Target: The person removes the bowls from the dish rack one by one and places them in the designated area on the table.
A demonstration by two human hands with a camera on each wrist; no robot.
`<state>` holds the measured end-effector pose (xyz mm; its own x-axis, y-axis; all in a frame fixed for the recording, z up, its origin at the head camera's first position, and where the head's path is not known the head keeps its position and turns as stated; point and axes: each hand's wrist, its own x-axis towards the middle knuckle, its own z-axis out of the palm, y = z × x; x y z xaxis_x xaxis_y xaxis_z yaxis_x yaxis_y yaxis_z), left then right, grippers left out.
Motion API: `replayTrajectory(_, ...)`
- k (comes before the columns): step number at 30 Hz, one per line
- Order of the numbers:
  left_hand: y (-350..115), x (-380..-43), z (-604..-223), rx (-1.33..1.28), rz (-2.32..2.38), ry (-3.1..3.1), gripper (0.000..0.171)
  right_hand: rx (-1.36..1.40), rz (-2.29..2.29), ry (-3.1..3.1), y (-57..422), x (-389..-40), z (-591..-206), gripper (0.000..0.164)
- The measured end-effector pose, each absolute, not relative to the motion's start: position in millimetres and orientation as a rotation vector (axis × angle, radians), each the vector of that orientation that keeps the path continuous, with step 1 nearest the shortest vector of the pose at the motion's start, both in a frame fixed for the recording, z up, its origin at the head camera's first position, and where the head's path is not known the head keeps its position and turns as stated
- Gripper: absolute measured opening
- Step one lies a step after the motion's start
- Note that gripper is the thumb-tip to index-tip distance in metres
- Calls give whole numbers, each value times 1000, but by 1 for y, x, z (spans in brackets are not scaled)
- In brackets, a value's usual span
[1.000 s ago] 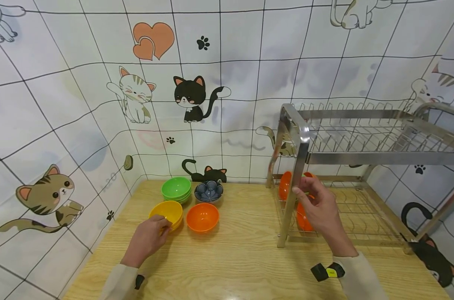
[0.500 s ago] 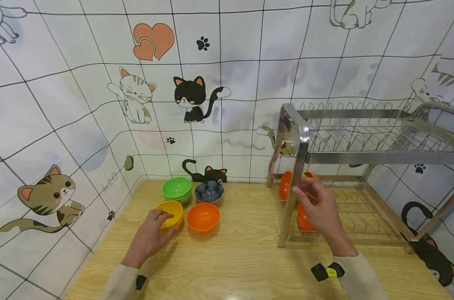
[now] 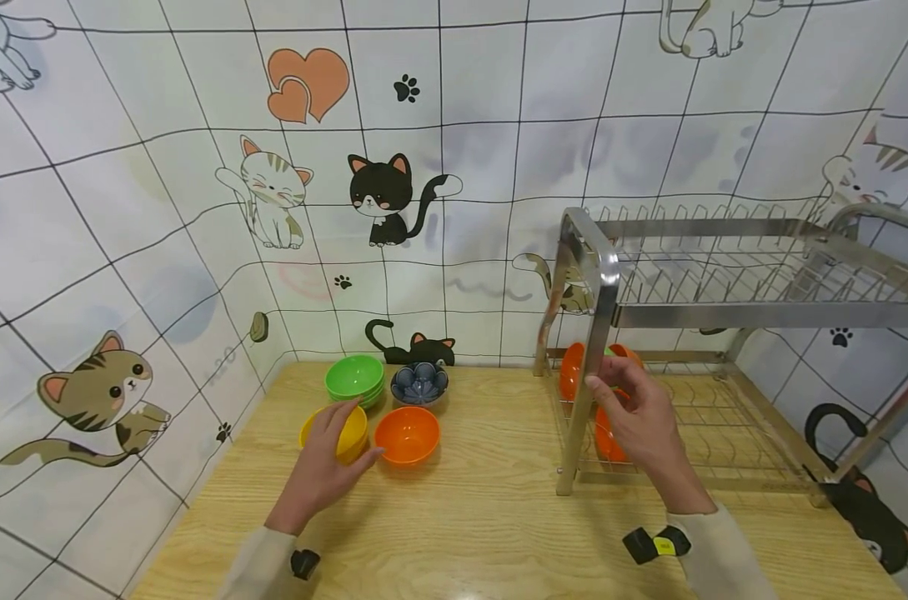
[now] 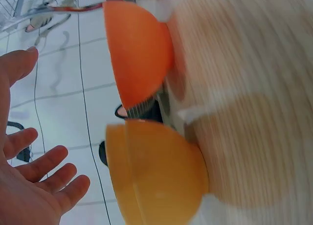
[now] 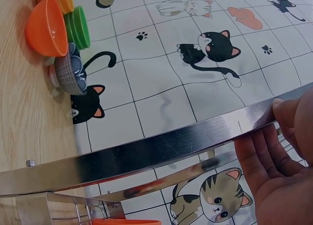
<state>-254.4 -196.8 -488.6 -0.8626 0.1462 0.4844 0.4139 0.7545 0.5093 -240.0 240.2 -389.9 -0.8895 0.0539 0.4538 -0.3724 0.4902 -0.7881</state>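
Note:
Over the stacked yellow bowls (image 4: 156, 176) my left hand (image 3: 324, 471) hovers with fingers spread and nothing in its grasp. In the left wrist view the hand is apart from the bowls, its palm facing them. To the right of the yellow stack sits an orange bowl (image 3: 407, 435). My right hand (image 3: 649, 429) grips the front left post (image 5: 146, 154) of a metal dish rack, thumb on one side and fingers on the other. Orange bowls (image 3: 609, 433) stand tilted on the rack's lower shelf, partly hidden by the post and this hand.
Behind the yellow stack are green bowls (image 3: 353, 377), beside a dark patterned bowl (image 3: 419, 383). The dish rack's upper tier (image 3: 769, 317) overhangs the right side of the wooden table (image 3: 469, 533). A cat-print wall covering (image 3: 484, 167) rises behind and at the left.
My left hand has let go of the yellow bowl's rim, spread its fingers and shifted slightly up and right. The right hand stays on the rack post.

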Motion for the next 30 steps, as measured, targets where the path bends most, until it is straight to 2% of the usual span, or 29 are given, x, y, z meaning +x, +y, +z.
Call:
replayTrajectory(18, -139, -254, -472, -595, -1026, -2454, 85, 221, 1346, -2380, 240, -240, -389, 37)
replayTrajectory(30, -92, -258, -457, -694, -1146, -2429, 83, 341, 1410, -2271, 246, -243, -390, 30)
